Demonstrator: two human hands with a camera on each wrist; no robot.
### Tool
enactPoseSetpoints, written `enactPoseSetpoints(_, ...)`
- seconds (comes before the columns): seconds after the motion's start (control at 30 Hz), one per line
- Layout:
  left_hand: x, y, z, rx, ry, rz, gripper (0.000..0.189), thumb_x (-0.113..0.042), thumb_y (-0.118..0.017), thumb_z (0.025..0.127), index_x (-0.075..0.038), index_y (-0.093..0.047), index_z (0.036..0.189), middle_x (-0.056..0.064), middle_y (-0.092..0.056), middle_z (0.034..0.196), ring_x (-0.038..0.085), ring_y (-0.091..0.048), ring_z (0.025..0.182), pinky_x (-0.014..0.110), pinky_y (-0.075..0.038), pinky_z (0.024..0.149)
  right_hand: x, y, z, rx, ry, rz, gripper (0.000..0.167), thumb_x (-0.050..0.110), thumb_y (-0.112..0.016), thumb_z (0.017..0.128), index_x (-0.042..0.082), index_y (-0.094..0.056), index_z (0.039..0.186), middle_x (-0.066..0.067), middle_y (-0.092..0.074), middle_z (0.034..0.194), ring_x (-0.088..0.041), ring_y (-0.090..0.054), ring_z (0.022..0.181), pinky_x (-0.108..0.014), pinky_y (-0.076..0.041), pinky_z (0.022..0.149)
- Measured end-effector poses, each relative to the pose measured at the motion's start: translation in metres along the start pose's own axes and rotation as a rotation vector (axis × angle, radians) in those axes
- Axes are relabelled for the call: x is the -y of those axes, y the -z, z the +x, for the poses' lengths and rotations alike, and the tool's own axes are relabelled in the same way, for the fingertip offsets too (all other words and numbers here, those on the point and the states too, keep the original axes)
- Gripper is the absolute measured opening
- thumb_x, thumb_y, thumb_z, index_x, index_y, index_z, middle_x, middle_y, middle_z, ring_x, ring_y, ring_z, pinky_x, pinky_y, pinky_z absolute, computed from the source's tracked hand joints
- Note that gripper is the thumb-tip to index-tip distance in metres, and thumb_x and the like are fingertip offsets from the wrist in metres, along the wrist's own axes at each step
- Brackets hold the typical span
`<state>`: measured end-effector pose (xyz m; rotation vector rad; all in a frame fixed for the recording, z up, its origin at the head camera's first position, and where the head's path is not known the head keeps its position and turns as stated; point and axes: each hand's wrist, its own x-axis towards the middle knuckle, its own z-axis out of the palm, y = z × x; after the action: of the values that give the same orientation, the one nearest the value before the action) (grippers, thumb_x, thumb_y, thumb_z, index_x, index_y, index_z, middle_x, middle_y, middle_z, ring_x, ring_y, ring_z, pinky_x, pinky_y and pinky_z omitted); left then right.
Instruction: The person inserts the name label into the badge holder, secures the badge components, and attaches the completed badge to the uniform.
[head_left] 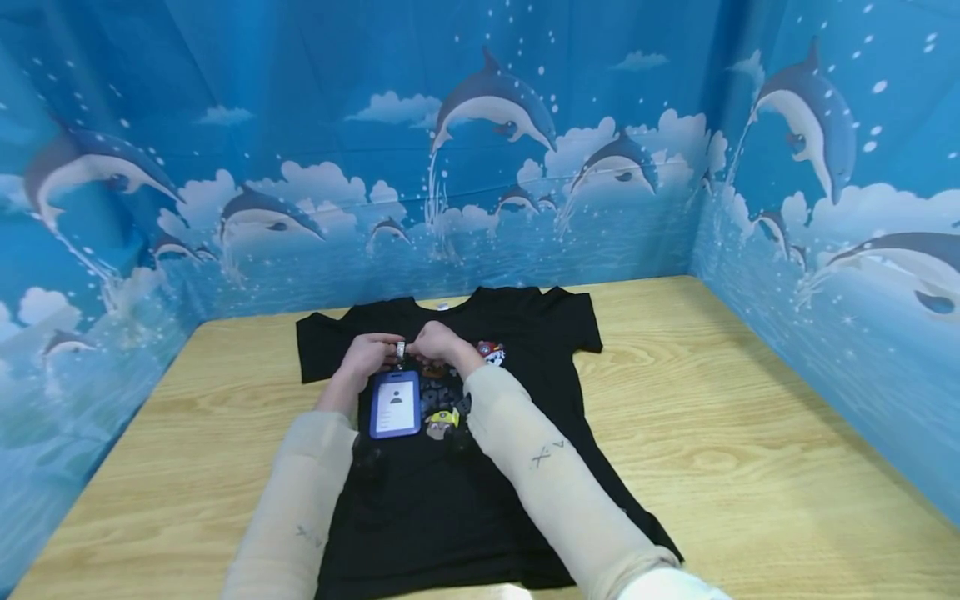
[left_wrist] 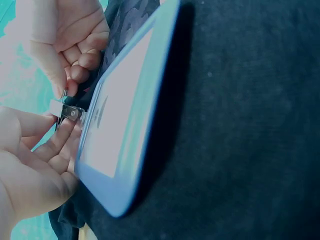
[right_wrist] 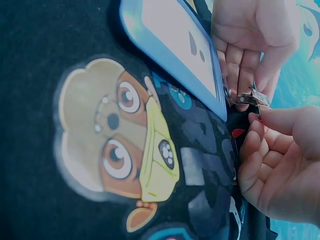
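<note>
A blue-framed badge holder [head_left: 396, 405] with a white card lies on the chest of a black T-shirt [head_left: 465, 500]. At its top is a metal clip [left_wrist: 71, 112]. My left hand [head_left: 366, 356] pinches the clip from the left between thumb and fingers. From the other side, the thumb and forefinger of my right hand [head_left: 441, 342] pinch the clip's end. In the right wrist view, fingertips of the right hand [right_wrist: 280, 160] meet the clip [right_wrist: 252, 97] just above the shirt cloth. Whether the clip has any cloth in it is hidden by the fingers.
The shirt is spread flat on a wood-grain table [head_left: 750, 417], collar away from me. Cartoon dog prints [right_wrist: 115, 130] lie beside the badge holder. A blue dolphin-patterned curtain [head_left: 337, 100] stands behind the table and along both sides.
</note>
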<state>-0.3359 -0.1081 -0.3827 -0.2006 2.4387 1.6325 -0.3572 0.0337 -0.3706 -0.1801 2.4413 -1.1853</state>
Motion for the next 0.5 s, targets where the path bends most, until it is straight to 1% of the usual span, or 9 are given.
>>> enactPoseSetpoints(0.07, -0.0003, -0.0009, -0.0001, 0.012, -0.012, 0.034, 0.037, -0.002, -0.037, 0.093, 0.005, -0.053, 0.126, 0.02, -0.059, 0.113, 0.022, -0.057, 0.089, 0.032, -0.047, 0.076, -0.0002, -0.0004, 0.0001, -0.001, 0.0, 0.009, 0.041, 0.02, -0.057, 0.093, 0.005, -0.052, 0.055, -0.003, -0.046, 0.051, -0.012, -0.036, 0.043, -0.026, -0.031, 0.045)
enactPoseSetpoints(0.13, -0.0008, -0.0018, -0.0001, 0.009, -0.02, 0.07, 0.037, -0.002, -0.037, 0.092, 0.006, -0.054, 0.124, 0.02, -0.059, 0.112, 0.023, -0.056, 0.091, 0.033, -0.047, 0.075, 0.0002, -0.0004, 0.0, -0.006, 0.0, 0.01, 0.042, 0.02, -0.058, 0.092, 0.005, -0.052, 0.054, -0.003, -0.045, 0.05, -0.012, -0.034, 0.042, -0.026, -0.031, 0.044)
enactPoseSetpoints(0.27, -0.0021, -0.0033, -0.0004, -0.023, -0.026, 0.125, 0.034, -0.002, -0.04, 0.091, 0.006, -0.058, 0.119, 0.02, -0.06, 0.111, 0.025, -0.056, 0.092, 0.034, -0.047, 0.076, 0.0013, -0.0001, 0.0009, -0.015, -0.003, 0.002, 0.042, 0.021, -0.058, 0.092, 0.005, -0.052, 0.054, -0.003, -0.044, 0.049, -0.012, -0.031, 0.039, -0.026, -0.03, 0.043)
enactPoseSetpoints(0.4, -0.0032, -0.0038, -0.0005, -0.057, -0.035, 0.163, 0.032, 0.0, -0.041, 0.09, 0.008, -0.06, 0.115, 0.019, -0.062, 0.104, 0.024, -0.056, 0.085, 0.034, -0.047, 0.072, 0.0012, -0.0005, 0.0019, -0.024, -0.008, -0.016, 0.043, 0.022, -0.059, 0.092, 0.006, -0.051, 0.053, -0.002, -0.043, 0.048, -0.012, -0.03, 0.039, -0.026, -0.03, 0.043)
enactPoseSetpoints(0.5, -0.0029, -0.0042, -0.001, -0.064, -0.035, 0.177, 0.032, 0.0, -0.04, 0.09, 0.008, -0.061, 0.114, 0.02, -0.062, 0.104, 0.024, -0.057, 0.085, 0.034, -0.048, 0.072, 0.0004, -0.0017, 0.0017, -0.036, -0.009, -0.026, 0.043, 0.022, -0.059, 0.092, 0.007, -0.051, 0.052, -0.002, -0.043, 0.048, -0.012, -0.032, 0.04, -0.027, -0.031, 0.044)
